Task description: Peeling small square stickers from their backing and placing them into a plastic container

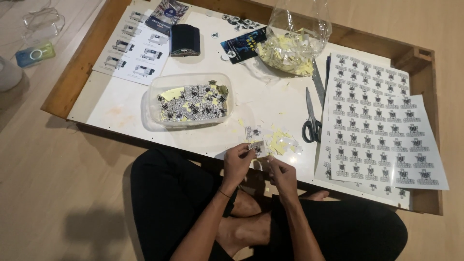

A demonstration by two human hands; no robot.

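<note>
sticker, small, white, black-printed, seemingly pinched by left hand.

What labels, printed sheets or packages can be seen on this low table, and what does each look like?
Small sticker: pinched by the left hand and right hand; white, black print.
Sticker sheets: table's right side; white stack, rows of black marks.
Clear tub: centre; full of cut black-and-white stickers.
Plastic bag: far side; clear, holding pale yellow scraps.
Leaflet: far left; white, machine pictures.
Dark card: beside the bag; black and blue.
</note>
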